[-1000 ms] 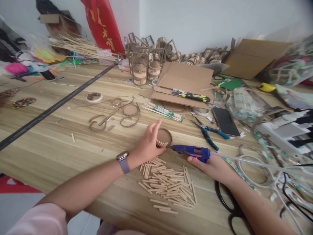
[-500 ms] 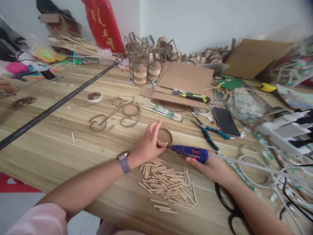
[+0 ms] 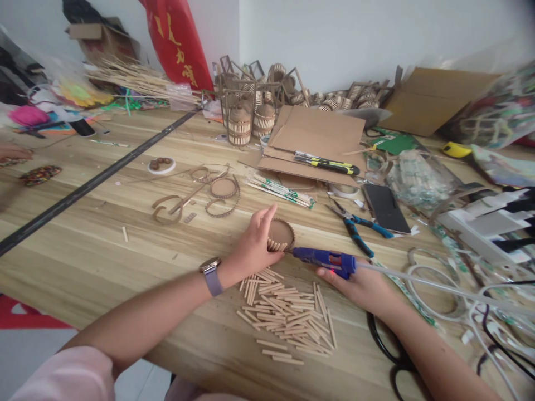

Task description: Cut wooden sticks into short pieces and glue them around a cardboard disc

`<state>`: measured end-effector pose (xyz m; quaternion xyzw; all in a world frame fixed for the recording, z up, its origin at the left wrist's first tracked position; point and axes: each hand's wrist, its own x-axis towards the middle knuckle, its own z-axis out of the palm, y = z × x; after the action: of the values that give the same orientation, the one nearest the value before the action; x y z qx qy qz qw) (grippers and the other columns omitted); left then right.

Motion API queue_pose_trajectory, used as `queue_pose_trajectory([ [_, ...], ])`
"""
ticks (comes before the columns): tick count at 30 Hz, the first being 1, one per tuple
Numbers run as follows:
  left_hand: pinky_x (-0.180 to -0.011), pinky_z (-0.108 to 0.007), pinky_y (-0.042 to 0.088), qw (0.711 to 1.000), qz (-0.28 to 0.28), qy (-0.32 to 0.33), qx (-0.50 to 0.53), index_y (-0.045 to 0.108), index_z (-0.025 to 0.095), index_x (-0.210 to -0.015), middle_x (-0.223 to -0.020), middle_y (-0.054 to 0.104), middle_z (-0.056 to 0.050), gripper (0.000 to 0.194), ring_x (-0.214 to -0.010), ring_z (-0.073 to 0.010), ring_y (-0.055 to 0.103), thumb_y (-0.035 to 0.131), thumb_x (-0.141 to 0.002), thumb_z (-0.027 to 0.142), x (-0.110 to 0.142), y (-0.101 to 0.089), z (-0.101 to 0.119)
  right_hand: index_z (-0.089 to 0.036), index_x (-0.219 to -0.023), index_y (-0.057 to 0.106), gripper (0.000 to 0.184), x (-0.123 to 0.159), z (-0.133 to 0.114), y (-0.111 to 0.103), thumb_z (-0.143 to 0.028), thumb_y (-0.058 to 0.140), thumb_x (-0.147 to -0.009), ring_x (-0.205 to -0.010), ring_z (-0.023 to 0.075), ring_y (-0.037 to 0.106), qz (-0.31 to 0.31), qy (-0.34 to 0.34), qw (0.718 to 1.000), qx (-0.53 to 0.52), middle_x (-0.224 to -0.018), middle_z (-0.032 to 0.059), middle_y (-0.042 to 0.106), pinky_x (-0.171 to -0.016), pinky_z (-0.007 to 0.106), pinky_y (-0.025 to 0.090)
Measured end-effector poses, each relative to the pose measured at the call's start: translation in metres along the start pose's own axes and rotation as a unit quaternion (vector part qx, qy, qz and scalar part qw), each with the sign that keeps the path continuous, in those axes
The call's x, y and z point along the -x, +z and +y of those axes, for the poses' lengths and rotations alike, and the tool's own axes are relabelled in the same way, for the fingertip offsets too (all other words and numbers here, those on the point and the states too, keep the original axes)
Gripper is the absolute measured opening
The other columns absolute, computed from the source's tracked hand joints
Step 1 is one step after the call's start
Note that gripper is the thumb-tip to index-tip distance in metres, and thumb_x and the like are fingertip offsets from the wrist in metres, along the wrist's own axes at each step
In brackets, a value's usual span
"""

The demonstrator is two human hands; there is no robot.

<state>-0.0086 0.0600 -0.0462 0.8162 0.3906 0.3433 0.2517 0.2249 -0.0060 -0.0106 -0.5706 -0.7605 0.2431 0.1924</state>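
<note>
A round cardboard base (image 3: 281, 234) with a ridged rim and a row of short wooden sticks along its near side is gripped by my left hand (image 3: 258, 245), which covers its left part. From the right, my right hand (image 3: 355, 283) grips a blue glue gun (image 3: 324, 258), a small red light glowing on it and a long white glue stick out of its back. The gun's nozzle meets or nearly touches the base's near rim, beside my left thumb. Just below both hands lies a loose pile of short wooden sticks (image 3: 288, 312).
Pliers (image 3: 355, 228), a phone (image 3: 387, 208) and tape rolls (image 3: 437, 289) lie to the right. Black scissors (image 3: 393, 345) sit under my right forearm. Utility knives (image 3: 326, 162) rest on cardboard (image 3: 317, 131). Small stick lanterns (image 3: 239, 127) stand behind. Another person's hand (image 3: 14, 151) shows far left.
The glue gun has shifted slightly left against the base, my right hand with it. My left hand and the base stay put. Another person's hand has appeared at the far left.
</note>
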Motion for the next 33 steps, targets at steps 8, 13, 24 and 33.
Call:
queue_pose_trajectory([
  [8,-0.111,-0.047,0.033,1.000,0.002,0.000,-0.001,0.001,0.028,-0.149,-0.143,0.028,-0.015,0.112,-0.135,-0.0310,0.031,0.076,-0.067,0.013,0.000,0.000,0.000,-0.020,-0.079,0.070,0.034,-0.001,-0.002,-0.001,-0.045,0.048,-0.086,-0.068,0.0217,0.070,0.003,-0.015,1.000,0.013,-0.078,0.0066,0.075,-0.059,0.028,0.053],
  [13,-0.110,-0.047,0.034,1.000,0.002,-0.005,0.002,0.004,0.027,-0.149,-0.142,0.029,-0.015,0.111,-0.134,-0.0310,0.033,0.076,-0.066,0.013,-0.001,0.001,0.000,-0.019,-0.080,0.070,0.036,0.000,-0.002,0.000,-0.046,0.047,-0.085,-0.066,0.0218,0.069,0.001,-0.006,1.000,0.012,-0.078,0.0075,0.075,-0.058,0.029,0.053],
  [24,-0.110,-0.047,0.033,1.000,-0.004,-0.004,0.004,0.004,0.025,-0.149,-0.141,0.030,-0.016,0.112,-0.135,-0.0319,0.031,0.077,-0.065,0.011,-0.001,-0.001,0.002,-0.018,-0.068,0.067,0.043,-0.006,0.000,-0.001,-0.058,0.055,-0.078,-0.051,0.0147,0.055,0.043,0.119,0.981,-0.147,-0.056,0.0017,0.061,-0.048,0.025,0.043],
  [33,-0.109,-0.048,0.035,1.000,-0.004,-0.003,-0.005,0.002,0.028,-0.148,-0.139,0.030,-0.015,0.113,-0.132,-0.0315,0.034,0.077,-0.065,0.011,-0.001,0.000,0.002,-0.016,-0.078,0.063,0.034,-0.029,-0.003,-0.014,-0.048,0.067,-0.071,-0.062,0.0135,0.061,-0.047,0.262,0.882,-0.389,-0.074,0.0047,0.067,-0.063,0.026,0.051],
])
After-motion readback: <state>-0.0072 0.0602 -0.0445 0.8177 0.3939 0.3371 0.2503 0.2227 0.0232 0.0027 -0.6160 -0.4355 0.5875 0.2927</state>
